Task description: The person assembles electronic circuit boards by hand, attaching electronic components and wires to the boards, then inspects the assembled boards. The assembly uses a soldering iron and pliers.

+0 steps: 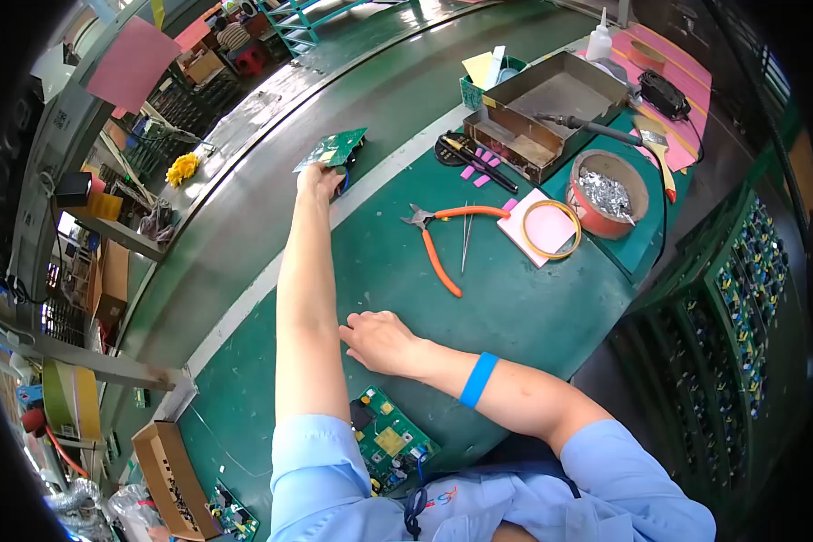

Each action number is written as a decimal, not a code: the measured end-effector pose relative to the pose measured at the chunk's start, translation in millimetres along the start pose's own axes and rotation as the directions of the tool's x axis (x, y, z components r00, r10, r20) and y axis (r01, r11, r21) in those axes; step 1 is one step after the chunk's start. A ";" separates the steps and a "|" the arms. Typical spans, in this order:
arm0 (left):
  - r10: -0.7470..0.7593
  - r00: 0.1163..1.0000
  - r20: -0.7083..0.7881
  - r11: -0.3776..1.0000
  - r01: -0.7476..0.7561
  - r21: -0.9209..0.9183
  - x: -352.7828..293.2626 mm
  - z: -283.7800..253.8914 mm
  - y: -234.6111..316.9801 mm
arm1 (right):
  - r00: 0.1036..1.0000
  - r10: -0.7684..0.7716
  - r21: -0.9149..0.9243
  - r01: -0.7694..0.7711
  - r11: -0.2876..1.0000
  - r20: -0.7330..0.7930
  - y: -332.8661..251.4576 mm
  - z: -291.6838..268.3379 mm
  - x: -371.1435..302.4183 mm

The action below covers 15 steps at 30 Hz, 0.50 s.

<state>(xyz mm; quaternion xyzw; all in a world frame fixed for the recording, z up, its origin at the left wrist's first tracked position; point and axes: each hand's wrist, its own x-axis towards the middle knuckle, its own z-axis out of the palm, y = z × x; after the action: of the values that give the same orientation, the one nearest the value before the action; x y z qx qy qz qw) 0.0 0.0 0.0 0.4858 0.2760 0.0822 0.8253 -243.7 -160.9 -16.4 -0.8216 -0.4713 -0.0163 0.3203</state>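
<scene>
Far out over the grey strip beyond the green table, my left hand (318,179) grips a green circuit board (336,147) by its near edge. Parts on the board's underside are mostly hidden. My right hand (381,342) rests at mid-table with its fingers loosely bent and apart, and nothing shows in it. A second circuit board (393,438), with its components facing up, lies close to my body between my forearms. Orange-handled cutters (438,237) lie open beyond my right hand, beside metal tweezers (467,239).
At the far right are a metal tray (560,86), a soldering iron (596,128), a red bowl of metal scraps (608,194), a brush (657,149) and a tape roll (551,228). A cardboard box (167,479) stands at the left edge. A rack of boards (732,298) stands right of the table.
</scene>
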 end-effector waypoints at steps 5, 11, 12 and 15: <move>0.068 0.998 -0.016 0.994 -0.069 -0.083 -29.0 -11.9 22.6 | 0.999 -0.025 -0.012 0.025 1.000 -0.047 3.3 0.3 -3.5; -0.035 0.992 0.124 0.988 0.053 -0.142 -93.4 -76.3 71.8 | 1.000 0.016 0.007 -0.016 1.000 -0.019 6.0 -0.8 -3.6; -0.028 0.971 0.239 0.995 0.049 -0.085 -112.7 -88.3 75.4 | 0.998 0.022 0.019 -0.021 1.000 -0.051 7.5 -1.4 -4.7; 0.003 0.810 0.586 1.000 -0.005 0.003 -166.8 -150.1 76.0 | 0.977 0.213 0.224 -0.203 0.953 -0.023 6.4 -6.1 4.1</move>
<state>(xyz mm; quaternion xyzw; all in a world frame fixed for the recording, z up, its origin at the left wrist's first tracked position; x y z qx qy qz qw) -209.4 85.2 70.6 0.4899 0.0075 -0.0702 0.8689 -234.7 -163.3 -13.4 -0.8253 -0.3733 0.0505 0.4206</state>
